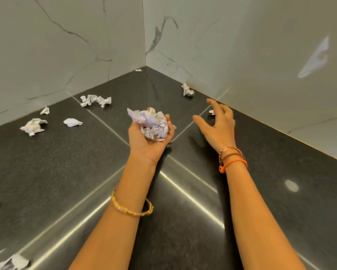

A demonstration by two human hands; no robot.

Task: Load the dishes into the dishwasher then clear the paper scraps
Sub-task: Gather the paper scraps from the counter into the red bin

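- While the left hand [148,139] is turned palm up over the black counter [66,172], its curled fingers hold a wad of crumpled paper [154,123].
- The right hand [218,125] hovers with its fingers spread and holds nothing, just beside a small scrap [211,112].
- More paper scraps [95,100] lie scattered near the marble walls [66,45].

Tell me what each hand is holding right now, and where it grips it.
The left hand, palm up, cups a wad of crumpled paper from underneath, fingers curled round its sides. The right hand holds nothing; its fingers are spread above a small scrap.
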